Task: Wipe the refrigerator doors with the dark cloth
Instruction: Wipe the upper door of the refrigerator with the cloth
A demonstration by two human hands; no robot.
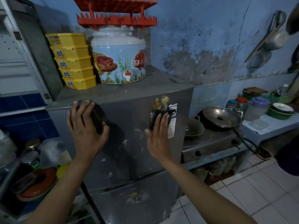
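Hands: two, left (86, 123), right (157, 135), pressing seemingly two dark cloths (98, 117).

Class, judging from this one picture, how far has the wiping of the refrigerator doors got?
Done: nothing clearly; pale smears still cover the upper door. In hand: both the left hand and right hand press a dark cloth flat against that door. Left: the rest of it, and the stained lower door.

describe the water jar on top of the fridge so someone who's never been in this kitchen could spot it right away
Find the grey refrigerator against the blue wall. On its top, right of a stack of yellow boxes, stands the water jar. It is the only round thing there, pale blue with painted red fish and a small tap.
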